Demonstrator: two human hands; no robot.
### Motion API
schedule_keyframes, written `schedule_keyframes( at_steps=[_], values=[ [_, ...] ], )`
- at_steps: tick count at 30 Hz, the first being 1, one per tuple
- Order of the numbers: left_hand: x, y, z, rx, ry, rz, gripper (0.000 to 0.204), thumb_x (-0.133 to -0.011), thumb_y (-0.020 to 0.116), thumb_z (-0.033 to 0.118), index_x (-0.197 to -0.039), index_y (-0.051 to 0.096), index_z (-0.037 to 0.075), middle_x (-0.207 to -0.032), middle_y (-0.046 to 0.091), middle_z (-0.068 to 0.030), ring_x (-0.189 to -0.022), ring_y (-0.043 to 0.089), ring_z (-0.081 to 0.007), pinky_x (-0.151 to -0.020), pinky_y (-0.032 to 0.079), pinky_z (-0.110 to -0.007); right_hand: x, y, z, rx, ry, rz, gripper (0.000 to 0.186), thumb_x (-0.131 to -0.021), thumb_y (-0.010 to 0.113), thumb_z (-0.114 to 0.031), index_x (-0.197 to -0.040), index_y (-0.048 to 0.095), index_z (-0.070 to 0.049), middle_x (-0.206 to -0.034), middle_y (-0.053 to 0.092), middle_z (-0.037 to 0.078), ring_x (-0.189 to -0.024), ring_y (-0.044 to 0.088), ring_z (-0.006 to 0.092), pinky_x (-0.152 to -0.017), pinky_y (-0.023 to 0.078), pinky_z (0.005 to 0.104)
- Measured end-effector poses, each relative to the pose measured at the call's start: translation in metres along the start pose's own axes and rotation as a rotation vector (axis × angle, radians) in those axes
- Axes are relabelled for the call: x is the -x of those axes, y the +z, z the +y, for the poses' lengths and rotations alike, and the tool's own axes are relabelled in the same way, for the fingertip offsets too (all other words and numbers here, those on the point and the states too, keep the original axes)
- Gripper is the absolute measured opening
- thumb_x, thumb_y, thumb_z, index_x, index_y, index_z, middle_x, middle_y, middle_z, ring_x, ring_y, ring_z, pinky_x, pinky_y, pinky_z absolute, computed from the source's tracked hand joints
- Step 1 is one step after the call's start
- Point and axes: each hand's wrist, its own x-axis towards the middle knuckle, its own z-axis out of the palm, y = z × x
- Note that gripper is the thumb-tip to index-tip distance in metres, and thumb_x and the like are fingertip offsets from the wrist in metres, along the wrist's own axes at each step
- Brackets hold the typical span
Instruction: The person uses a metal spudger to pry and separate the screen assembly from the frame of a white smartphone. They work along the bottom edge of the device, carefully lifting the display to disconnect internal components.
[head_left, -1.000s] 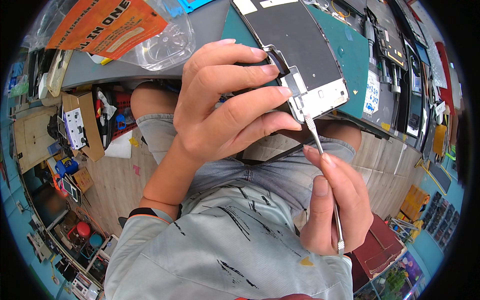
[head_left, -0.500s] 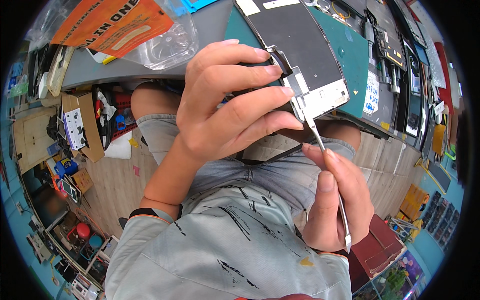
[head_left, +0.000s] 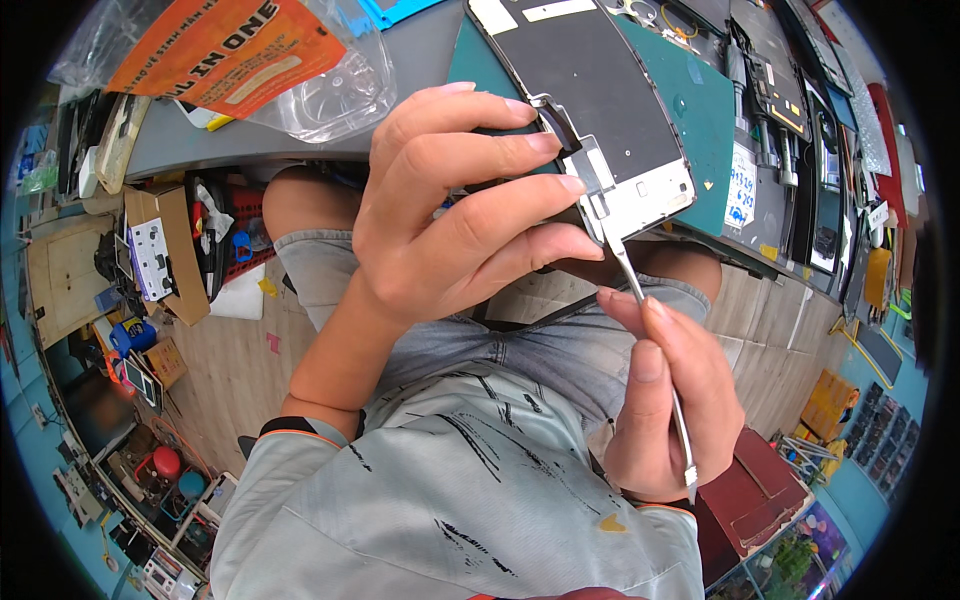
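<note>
Presently, one phone screen panel (head_left: pixel 600 110) is clamped by the left hand (head_left: pixel 450 220) fingers at 12 o'clock, over the counter (head_left: pixel 300 150) edge. One thin metal tool (head_left: pixel 650 350) is pinched by the right hand (head_left: pixel 670 400) fingers, its tip at the panel's lower corner. One clear packet with an orange rectangular label (head_left: pixel 230 50) is noted at 10 o'clock.

Orange-labelled clear bag (head_left: pixel 240 60) top left on bench; phone screen (head_left: pixel 590 110) on green mat; white label (head_left: pixel 741 185) right.
</note>
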Motion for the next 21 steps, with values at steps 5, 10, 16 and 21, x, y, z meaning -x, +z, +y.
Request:
schedule_keyframes(
  at_steps=[5,10,16,21],
  values=[
    [0.0,0.0,0.0,-0.007,0.005,0.001,0.051,-0.077,0.1,0.046,-0.112,0.084,0.014,-0.116,0.079,-0.005,-0.114,0.078,-0.0328,-0.102,0.063,-0.05,0.002,0.004,0.003,0.025,-0.068,0.012,0.04,-0.095,0.076,0.014,-0.136,0.073,0.01,-0.119,0.081,0.03,-0.11,0.084,0.0357,-0.095,0.068,0.0389],
    [0.0,0.003,0.001,0.056,-0.027,0.033,0.047,-0.075,0.101,0.038,-0.113,0.084,0.014,-0.118,0.078,-0.0035,-0.116,0.076,-0.0307,-0.103,0.059,-0.053,0.001,0.002,0.003,0.037,-0.077,0.007,0.043,-0.091,0.078,0.016,-0.134,0.073,0.012,-0.117,0.08,0.03,-0.109,0.084,0.038,-0.096,0.069,0.0407],
    [0.0,0.003,0.002,0.051,-0.035,0.031,0.048,-0.076,0.101,0.038,-0.113,0.084,0.014,-0.118,0.078,-0.0035,-0.116,0.075,-0.0305,-0.103,0.059,-0.053,-0.003,0.007,-0.001,0.119,-0.13,0.025,0.038,-0.086,0.078,0.021,-0.124,0.076,0.016,-0.11,0.08,0.03,-0.104,0.084,0.0407,-0.094,0.072,0.0461],
    [0.0,0.004,0.001,0.061,-0.028,0.043,0.048,-0.076,0.101,0.038,-0.114,0.083,0.014,-0.118,0.079,-0.0035,-0.115,0.076,-0.0296,-0.103,0.059,-0.052,-0.005,0.013,0.003,0.202,-0.234,0.067,0.035,-0.083,0.078,0.018,-0.118,0.078,0.016,-0.107,0.08,0.03,-0.101,0.084,0.0415,-0.092,0.073,0.0468]
  ],
)
